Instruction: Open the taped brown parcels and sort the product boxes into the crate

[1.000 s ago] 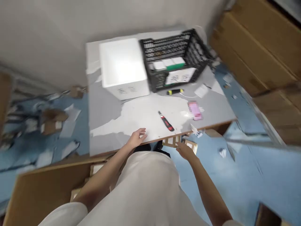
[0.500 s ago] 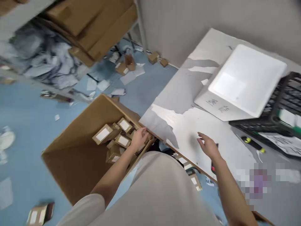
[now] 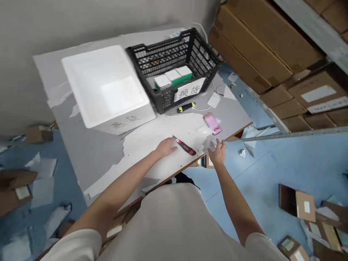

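A white bin point(image 3: 114, 90) is being supported by the table point(image 3: 100, 156). The left hand point(image 3: 165, 146) is being held loosely open, nothing visibly gripped. Behind, green-sided boxes point(image 3: 174, 76) are being held in a black crate point(image 3: 165, 100). Beside that hand, a red-and-black cutter point(image 3: 186, 147) is being borne by the table; contact cannot be told. The right hand point(image 3: 218, 155) is being held open near a white scrap point(image 3: 214, 144), any touch being unclear.

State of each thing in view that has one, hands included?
White bin: open on top, on the table
Black crate: open on top, holding green boxes
Red knife: lying down, blade unclear
Yellow tool: lying in front of crate
Pink item: pixelated, unclear
Left hand: open, by red knife, contact unclear
Right hand: open, at table edge
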Tool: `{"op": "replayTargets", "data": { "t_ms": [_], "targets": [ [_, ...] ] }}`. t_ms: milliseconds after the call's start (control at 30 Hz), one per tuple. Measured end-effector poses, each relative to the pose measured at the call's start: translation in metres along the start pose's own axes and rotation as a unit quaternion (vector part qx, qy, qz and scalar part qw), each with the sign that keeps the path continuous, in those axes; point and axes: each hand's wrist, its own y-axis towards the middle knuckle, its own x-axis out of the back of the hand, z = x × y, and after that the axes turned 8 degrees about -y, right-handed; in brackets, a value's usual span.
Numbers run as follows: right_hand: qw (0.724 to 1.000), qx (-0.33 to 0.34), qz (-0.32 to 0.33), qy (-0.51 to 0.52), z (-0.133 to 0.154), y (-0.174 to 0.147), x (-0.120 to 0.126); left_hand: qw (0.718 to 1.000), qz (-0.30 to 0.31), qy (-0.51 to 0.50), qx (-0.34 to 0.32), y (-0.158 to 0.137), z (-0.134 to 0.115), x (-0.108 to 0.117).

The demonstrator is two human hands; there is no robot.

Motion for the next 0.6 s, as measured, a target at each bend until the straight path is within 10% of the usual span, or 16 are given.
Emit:
{"op": "replayTargets", "data": {
  "t_ms": [133,267,400,600],
  "targets": [
    [0.988,-0.126,0.072,0.059,-0.034,0.023,-0.03,0.991,0.084,0.066,-0.084,0.109,-0.056,-0.052],
    [0.987,-0.103,0.079,0.09,-0.05,0.029,-0.064,0.985,0.133,0.068,-0.089,0.173,-0.08,-0.111],
    [0.979,-0.091,0.063,0.173,-0.063,0.018,-0.073,0.993,0.114,-0.039,-0.021,0.178,-0.076,-0.146],
    [0.895,-0.207,0.077,0.388,-0.055,-0.015,-0.046,0.983,0.129,-0.127,0.042,0.121,-0.083,-0.168]
  ]
}}
